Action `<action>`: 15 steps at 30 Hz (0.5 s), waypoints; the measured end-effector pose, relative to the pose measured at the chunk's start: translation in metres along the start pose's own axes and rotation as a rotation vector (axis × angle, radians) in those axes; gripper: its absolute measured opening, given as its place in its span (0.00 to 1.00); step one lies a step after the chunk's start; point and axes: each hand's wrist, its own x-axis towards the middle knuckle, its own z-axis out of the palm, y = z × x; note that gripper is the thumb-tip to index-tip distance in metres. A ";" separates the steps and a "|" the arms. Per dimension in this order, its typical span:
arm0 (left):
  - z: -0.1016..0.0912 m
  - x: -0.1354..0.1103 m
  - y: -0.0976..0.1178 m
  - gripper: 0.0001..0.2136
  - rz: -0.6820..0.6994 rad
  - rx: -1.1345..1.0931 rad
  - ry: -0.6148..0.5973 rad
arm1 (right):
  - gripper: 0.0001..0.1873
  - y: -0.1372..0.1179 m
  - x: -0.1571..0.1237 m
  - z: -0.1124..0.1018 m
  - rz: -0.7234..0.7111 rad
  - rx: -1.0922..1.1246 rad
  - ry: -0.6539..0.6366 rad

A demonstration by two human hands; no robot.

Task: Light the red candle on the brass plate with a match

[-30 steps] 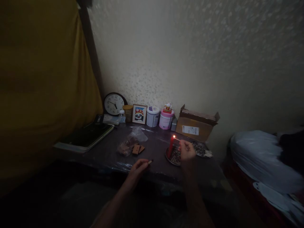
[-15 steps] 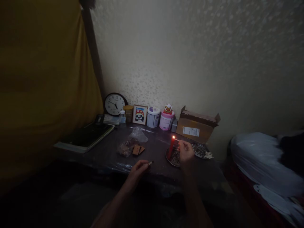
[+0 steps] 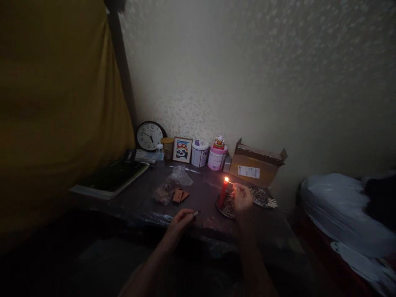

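A lit red candle (image 3: 223, 192) stands on a small round plate (image 3: 225, 207) on the dark table (image 3: 139, 200). My right hand (image 3: 242, 197) is pinched on a thin stick whose tip reaches the candle flame. My left hand (image 3: 182, 218) rests at the table's front edge, closed on a small box-like thing, likely a matchbox (image 3: 196, 213). Small brown pieces (image 3: 180, 194) lie beside a clear plastic bag (image 3: 171, 184) left of the candle.
Along the wall stand a clock (image 3: 149, 135), a framed picture (image 3: 182, 149), two tubs (image 3: 199, 152), a pink jar with a figurine (image 3: 217, 156) and a cardboard box (image 3: 256, 164). A dark book (image 3: 113, 177) lies at left. A patterned tray (image 3: 262, 196) sits behind my right hand. Bedding (image 3: 343, 210) lies at right.
My right hand has shifted slightly, keeping the stick's tip at the flame, which now looks a little brighter. My left hand has stayed in place.
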 end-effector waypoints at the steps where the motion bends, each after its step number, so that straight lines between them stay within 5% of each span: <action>1: 0.000 0.000 0.000 0.12 0.001 0.003 -0.003 | 0.14 0.001 0.000 0.000 -0.004 -0.004 0.002; 15: 0.000 -0.002 0.002 0.12 -0.010 0.011 -0.028 | 0.12 0.002 0.002 -0.001 -0.031 -0.038 0.008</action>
